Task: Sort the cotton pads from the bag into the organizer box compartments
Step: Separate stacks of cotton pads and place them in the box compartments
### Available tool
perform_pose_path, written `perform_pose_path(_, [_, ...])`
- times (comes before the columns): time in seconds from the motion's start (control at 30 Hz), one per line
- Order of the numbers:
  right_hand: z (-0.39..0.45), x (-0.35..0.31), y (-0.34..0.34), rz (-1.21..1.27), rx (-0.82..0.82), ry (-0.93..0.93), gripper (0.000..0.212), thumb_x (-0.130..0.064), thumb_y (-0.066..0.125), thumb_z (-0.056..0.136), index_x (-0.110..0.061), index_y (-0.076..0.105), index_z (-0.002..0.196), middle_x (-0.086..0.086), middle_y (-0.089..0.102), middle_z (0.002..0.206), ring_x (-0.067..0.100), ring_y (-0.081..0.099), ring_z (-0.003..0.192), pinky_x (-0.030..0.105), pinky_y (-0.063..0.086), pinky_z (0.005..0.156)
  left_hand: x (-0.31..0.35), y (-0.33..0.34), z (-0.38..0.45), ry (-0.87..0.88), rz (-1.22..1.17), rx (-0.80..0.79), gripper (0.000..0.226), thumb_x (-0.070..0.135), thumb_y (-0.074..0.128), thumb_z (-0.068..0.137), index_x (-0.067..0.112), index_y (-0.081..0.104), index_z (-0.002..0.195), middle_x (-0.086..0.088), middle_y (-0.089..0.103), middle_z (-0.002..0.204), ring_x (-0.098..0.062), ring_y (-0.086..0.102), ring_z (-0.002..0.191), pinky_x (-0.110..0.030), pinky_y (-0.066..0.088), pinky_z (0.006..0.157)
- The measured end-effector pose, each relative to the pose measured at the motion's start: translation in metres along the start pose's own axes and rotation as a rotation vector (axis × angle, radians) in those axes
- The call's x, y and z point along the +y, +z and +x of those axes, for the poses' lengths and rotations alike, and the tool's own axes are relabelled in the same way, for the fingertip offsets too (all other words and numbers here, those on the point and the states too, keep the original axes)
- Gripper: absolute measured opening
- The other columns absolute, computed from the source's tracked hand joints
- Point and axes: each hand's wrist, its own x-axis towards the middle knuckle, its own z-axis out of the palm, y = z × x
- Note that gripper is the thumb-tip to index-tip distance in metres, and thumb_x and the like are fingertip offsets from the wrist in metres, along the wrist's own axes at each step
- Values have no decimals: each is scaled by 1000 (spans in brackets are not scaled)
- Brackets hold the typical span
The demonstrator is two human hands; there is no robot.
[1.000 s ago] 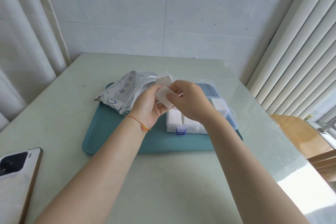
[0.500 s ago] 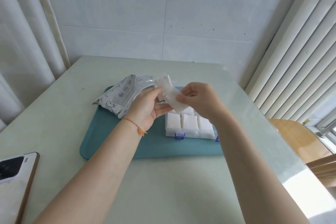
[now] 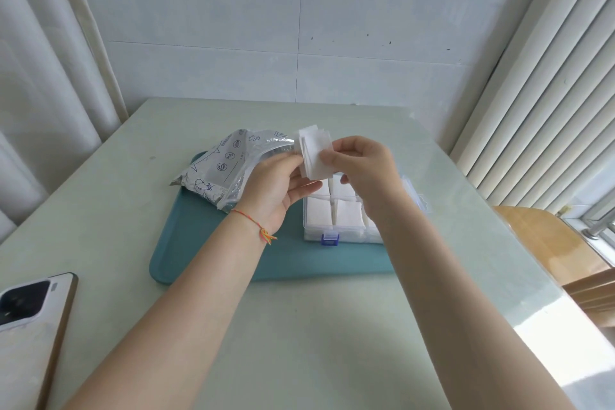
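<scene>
White wall tiles and pale curtains close in behind a light green tabletop (image 3: 299, 326). On it, below the grip, lies a teal tray (image 3: 293, 260), carrying a silver bag (image 3: 219, 170) to the left of the grip and a clear organizer box (image 3: 336, 220) directly beneath it. Several of the box's compartments already hold white pads. Both forearms reach forward from the near edge and meet above the tray. The left hand (image 3: 276, 186), a red string at its wrist, is turned palm inward with fingers loosely curved, its thumb and fingertips touching the left edge of a small stack of cotton pads (image 3: 314, 153). The right hand (image 3: 362, 163) comes in from the other side, wrist bent down, thumb and forefinger pinching the stack's right side. So the grip is narrow, closed on the pads, which stand upright in the air, fanned slightly at the top. Well to the left and nearer, a phone (image 3: 30, 319) lies on the tabletop.
</scene>
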Motion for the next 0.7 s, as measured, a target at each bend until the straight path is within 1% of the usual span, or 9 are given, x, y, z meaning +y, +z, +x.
perform_pose_path(0.07, [-1,0,2,-35,16,-18,9,-13,73,82,-11,68,89,7,73,84,11,62,65,16,44,53,1,1,0,-24,-18,-5,26,9,44,99,5,68,106,-19,72,101,-30,71,92,-35,60,78])
perform_pose_path(0.17, [-3,1,5,-98,27,-40,10,-14,73,82,-11,66,89,5,72,81,7,61,60,16,43,53,2,2,-2,-30,-15,-42,28,21,46,101,7,69,108,-15,74,102,-29,72,93,-37,60,82])
perform_pose_path(0.27, [-4,1,6,-208,42,-86,20,-21,74,83,-14,62,97,-2,62,75,-3,53,51,12,39,49,2,1,-2,39,100,-12,19,20,56,99,8,70,100,-16,74,101,-32,73,91,-36,60,80])
perform_pose_path(0.3, [-4,0,5,-252,30,-94,25,-24,74,83,-17,60,102,-3,58,77,-2,52,54,12,39,49,0,1,-2,63,154,21,15,17,59,97,8,70,99,-19,73,102,-33,73,91,-37,60,79])
perform_pose_path(0.37, [-3,-1,2,-311,-41,-73,26,-28,71,87,-20,59,108,-3,57,85,7,54,68,17,44,56,-2,-3,0,87,234,61,12,14,61,95,9,71,100,-22,72,103,-34,73,89,-38,60,77])
perform_pose_path(0.47, [-2,-2,-2,-282,-160,-2,16,-27,66,91,-13,66,98,3,67,87,16,58,76,29,47,68,1,-4,0,66,241,29,15,12,60,93,4,68,103,-25,70,104,-37,71,93,-36,60,70])
perform_pose_path(0.57, [-4,-2,-1,-213,-266,8,14,-27,68,90,-12,67,89,2,68,81,14,61,74,34,51,74,6,-2,-5,-33,60,-106,20,5,49,93,-4,64,103,-21,71,94,-33,72,86,-37,60,73])
perform_pose_path(0.63, [-5,-2,1,-273,-302,-19,15,-29,68,91,-15,65,96,3,70,93,15,65,83,39,54,84,8,-3,-8,-128,-105,-215,24,5,43,93,0,66,98,-15,71,91,-24,71,79,-35,60,76])
perform_pose_path(0.7, [-6,-3,1,-354,-302,-104,22,-32,67,91,-21,60,108,-1,64,110,9,61,102,33,51,90,11,-4,-9,-201,-179,-270,25,9,43,92,6,66,101,-12,70,91,-22,67,75,-32,59,69])
